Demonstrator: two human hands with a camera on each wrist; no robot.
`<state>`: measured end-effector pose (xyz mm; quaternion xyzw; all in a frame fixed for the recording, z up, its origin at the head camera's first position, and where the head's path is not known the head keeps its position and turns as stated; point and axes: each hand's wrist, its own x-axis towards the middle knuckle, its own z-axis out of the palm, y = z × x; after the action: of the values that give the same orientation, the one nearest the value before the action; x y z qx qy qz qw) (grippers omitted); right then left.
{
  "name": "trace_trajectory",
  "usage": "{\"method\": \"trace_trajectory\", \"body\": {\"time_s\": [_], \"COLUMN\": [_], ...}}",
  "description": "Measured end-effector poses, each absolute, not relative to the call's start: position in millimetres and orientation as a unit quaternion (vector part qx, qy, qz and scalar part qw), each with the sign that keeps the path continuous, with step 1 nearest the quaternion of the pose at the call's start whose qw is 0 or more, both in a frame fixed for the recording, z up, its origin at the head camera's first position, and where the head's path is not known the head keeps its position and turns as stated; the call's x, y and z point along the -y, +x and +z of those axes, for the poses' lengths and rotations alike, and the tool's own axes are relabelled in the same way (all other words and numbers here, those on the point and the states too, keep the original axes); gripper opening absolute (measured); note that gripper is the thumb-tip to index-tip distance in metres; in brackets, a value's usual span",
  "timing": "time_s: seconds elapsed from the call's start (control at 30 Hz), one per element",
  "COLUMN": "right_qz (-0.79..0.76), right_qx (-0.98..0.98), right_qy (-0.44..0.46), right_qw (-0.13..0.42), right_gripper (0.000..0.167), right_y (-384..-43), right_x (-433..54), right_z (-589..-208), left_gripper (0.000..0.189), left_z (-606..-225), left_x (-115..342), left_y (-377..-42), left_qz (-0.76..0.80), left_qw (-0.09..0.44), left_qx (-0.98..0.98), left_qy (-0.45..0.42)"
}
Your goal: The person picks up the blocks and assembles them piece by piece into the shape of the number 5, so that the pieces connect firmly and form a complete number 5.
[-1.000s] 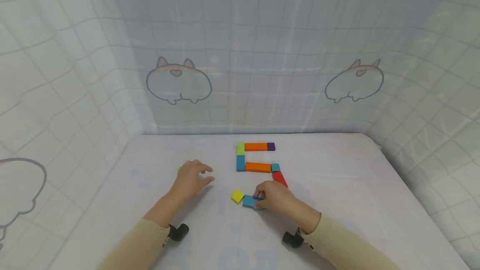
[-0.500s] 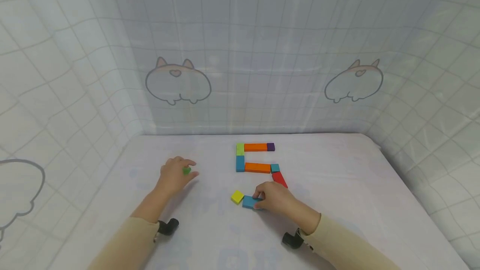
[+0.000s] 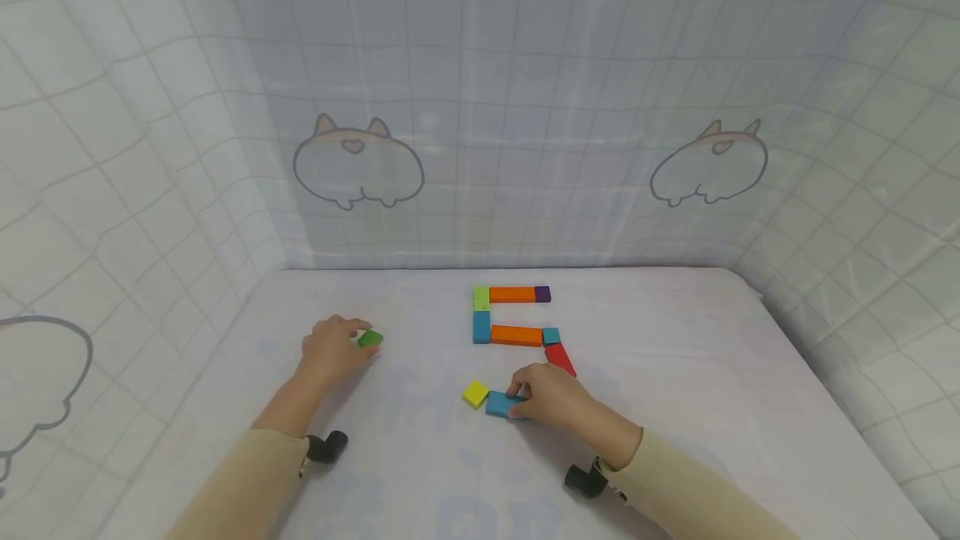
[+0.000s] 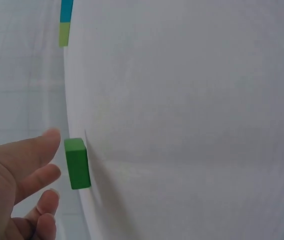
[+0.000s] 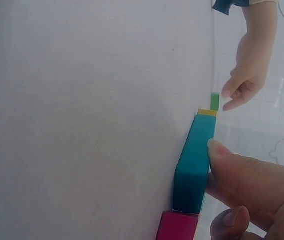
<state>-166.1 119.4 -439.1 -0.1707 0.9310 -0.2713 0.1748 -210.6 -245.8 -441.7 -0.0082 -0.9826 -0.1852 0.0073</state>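
At the left of the table in the head view, my left hand (image 3: pixel 327 350) is beside a small green block (image 3: pixel 371 338). Thumb and fingers are spread; the left wrist view shows a gap between the fingertips and the green block (image 4: pixel 78 165), which stands on the cloth. My right hand (image 3: pixel 553 394) pinches a flat blue block (image 3: pixel 499 403) at its right end, with the thumb (image 5: pixel 219 150) along its side in the right wrist view. A yellow block (image 3: pixel 476 394) lies turned at a corner of the blue one. A red block (image 3: pixel 559 358) is just beyond the right hand.
Farther back lies a connected outline of blocks: a lime block (image 3: pixel 482 298), an orange block (image 3: pixel 512 295), a purple block (image 3: pixel 543 294), another blue block (image 3: pixel 482 327), a second orange block (image 3: pixel 516 336) and a teal block (image 3: pixel 551 336). A white patterned curtain (image 3: pixel 525 190) hangs behind.
My left hand has moved left, and the green block, mostly hidden by it earlier, now shows by its fingertips. The right hand and the other blocks have stayed put.
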Motion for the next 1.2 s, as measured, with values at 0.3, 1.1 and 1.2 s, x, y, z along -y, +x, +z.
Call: {"method": "trace_trajectory", "body": {"time_s": [0.3,1.1,1.2], "right_qz": [-0.271,-0.269,-0.268], "right_qx": [-0.931,-0.931,-0.931], "right_qy": [-0.176,-0.170,-0.170], "right_qw": [0.171,0.179,0.180], "right_gripper": [0.017,0.018,0.018], "right_y": [-167,-169,-169], "right_x": [-120,-119,-119], "right_z": [-441,-440,-440], "left_gripper": [0.053,0.045,0.045], "left_z": [-441,-441,-442], "left_x": [250,241,236], "left_y": [-215,-218,-217], "left_qz": [-0.177,-0.204,-0.207], "left_qw": [-0.026,-0.043,-0.049], "left_qx": [0.984,0.978,0.977], "left_qy": [0.007,-0.008,-0.010]}}
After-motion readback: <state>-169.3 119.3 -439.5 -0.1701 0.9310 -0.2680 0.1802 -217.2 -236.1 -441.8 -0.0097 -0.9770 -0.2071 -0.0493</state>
